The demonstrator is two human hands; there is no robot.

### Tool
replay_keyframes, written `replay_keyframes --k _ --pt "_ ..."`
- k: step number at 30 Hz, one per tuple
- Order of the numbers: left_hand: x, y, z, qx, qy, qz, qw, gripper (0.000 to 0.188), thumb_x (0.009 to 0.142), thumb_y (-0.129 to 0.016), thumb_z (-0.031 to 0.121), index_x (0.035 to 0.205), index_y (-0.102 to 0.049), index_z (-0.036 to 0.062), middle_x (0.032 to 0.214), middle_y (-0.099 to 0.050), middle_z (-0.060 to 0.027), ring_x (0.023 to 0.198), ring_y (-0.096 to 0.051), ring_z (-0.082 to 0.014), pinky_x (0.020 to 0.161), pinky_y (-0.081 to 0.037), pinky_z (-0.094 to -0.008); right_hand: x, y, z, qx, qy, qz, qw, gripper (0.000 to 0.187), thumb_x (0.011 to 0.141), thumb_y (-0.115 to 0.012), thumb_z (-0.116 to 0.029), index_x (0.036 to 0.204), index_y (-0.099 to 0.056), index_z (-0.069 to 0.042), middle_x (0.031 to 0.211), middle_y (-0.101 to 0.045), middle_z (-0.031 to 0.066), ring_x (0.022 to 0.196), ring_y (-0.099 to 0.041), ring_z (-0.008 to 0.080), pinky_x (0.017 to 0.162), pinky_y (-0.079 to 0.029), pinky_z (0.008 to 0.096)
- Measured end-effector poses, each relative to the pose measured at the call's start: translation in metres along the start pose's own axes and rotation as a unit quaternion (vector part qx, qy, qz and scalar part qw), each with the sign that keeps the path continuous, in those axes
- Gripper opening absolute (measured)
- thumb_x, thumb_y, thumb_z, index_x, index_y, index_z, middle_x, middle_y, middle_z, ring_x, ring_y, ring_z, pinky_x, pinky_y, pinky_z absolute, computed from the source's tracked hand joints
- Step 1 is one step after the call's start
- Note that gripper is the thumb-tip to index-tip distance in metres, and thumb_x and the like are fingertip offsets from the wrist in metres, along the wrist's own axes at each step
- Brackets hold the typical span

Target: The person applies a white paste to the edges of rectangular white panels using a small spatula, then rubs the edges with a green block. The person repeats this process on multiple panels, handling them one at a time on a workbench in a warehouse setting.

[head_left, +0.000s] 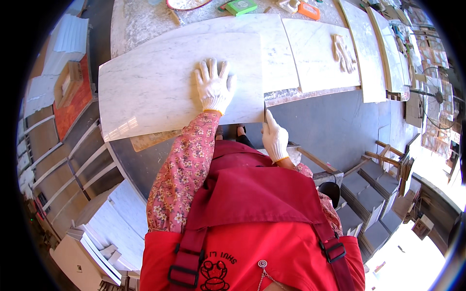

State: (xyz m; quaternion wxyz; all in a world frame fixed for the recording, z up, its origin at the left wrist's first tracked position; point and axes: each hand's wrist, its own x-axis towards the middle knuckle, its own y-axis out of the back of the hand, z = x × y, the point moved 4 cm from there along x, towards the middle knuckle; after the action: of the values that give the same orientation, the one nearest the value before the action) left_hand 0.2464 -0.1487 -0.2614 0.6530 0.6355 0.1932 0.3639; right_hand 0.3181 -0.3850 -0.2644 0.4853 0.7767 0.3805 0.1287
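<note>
A polished white marble slab [160, 82] with faint grey veins lies in front of me, its near edge jutting past the worktable. My left hand [214, 86], in a white knit glove, rests flat on it with fingers spread. At the slab's right edge, close to the near corner, is my right hand [275, 138], gloved too. Its fingers are pressed together and point away from me. A thin dark strip shows between them and the slab; I cannot tell whether it is a tool or the shaded edge. A wooden board [150, 140] peeks out below the slab.
More marble slabs [318, 53] continue along the table to the right, an empty glove [343, 53] on one. At the back are a green box [241, 7], an orange item [308, 10] and a bowl [188, 4]. Stacked tiles [364, 199] stand lower right; a fan [438, 97] is far right.
</note>
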Motion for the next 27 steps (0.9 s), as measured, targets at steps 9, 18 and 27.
replay_keyframes --k 9,18,27 --pt "0.001 0.0 -0.001 0.004 0.0 0.006 1.0 0.052 0.099 -0.052 0.049 0.143 -0.057 0.0221 0.149 -0.05 -0.0183 0.14 -0.041 -0.0444 0.116 -0.029 -0.0601 0.003 -0.009 0.009 0.105 -0.08 -0.049 0.99 0.058 0.093 -0.055 -0.016 0.151 -0.048 -0.015 0.076 -0.068 0.0198 0.061 -0.067 0.0332 0.065 -0.055 0.0421" --pt "-0.001 -0.002 -0.002 0.003 0.0 0.013 1.0 0.053 0.099 -0.051 0.049 0.143 -0.058 0.0208 0.15 -0.05 -0.0179 0.141 -0.04 -0.0435 0.116 -0.028 -0.0594 -0.01 0.013 -0.003 0.082 -0.062 -0.043 0.994 0.052 0.096 -0.054 -0.012 0.148 -0.05 -0.011 0.076 -0.069 0.0161 0.064 -0.068 0.0274 0.068 -0.055 0.0368" --pt "0.0 0.001 0.001 0.013 -0.003 -0.001 1.0 0.054 0.099 -0.052 0.049 0.143 -0.057 0.0202 0.149 -0.05 -0.0186 0.14 -0.041 -0.044 0.116 -0.028 -0.06 -0.012 0.009 0.001 0.09 -0.035 -0.027 0.995 0.054 0.093 -0.056 -0.016 0.146 -0.052 -0.018 0.075 -0.067 0.0216 0.064 -0.066 0.0428 0.063 -0.053 0.0497"
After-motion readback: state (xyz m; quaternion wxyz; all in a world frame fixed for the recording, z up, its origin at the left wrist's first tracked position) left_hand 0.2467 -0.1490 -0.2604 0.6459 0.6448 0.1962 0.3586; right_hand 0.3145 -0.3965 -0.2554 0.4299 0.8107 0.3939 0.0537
